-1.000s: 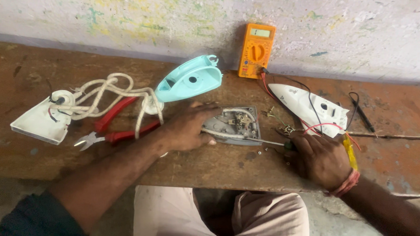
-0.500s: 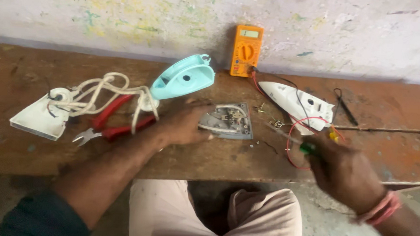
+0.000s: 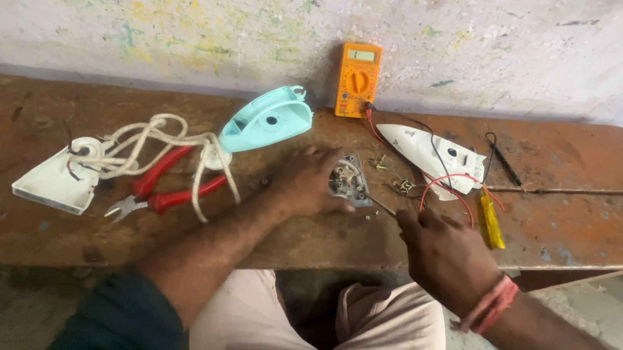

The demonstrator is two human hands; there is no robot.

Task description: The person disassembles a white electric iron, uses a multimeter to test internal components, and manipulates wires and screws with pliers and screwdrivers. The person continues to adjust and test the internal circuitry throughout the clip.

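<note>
On the wooden bench (image 3: 57, 237), near the middle of its front edge, the left hand (image 3: 309, 185) lies flat over a small metal plate (image 3: 350, 181) with bits of wiring on it, pinning it down; the fingers are spread on it, not curled around it. The right hand (image 3: 444, 254) is just to the right of the plate and nearer the front edge, closed around a thin screwdriver (image 3: 381, 207) whose tip slants up and left to the plate's near corner. So the plate lies left of and beyond the right hand, with its long axis running from the front edge toward the wall, and the left hand is the one already on it. Tiny screws lie scattered beside it. At the back edge a yellow-orange meter (image 3: 358, 79) leans on the wall, a rectangle with a round dial, its red and black leads (image 3: 451, 180) trailing over a white plastic shell (image 3: 431, 151). A light blue cover (image 3: 268, 119) sits left of the meter; red-handled pliers (image 3: 160, 189), a white cord (image 3: 159, 144) and a white base piece (image 3: 48, 181) lie toward the left end. A yellow tool (image 3: 491, 221) lies to the right.
</note>
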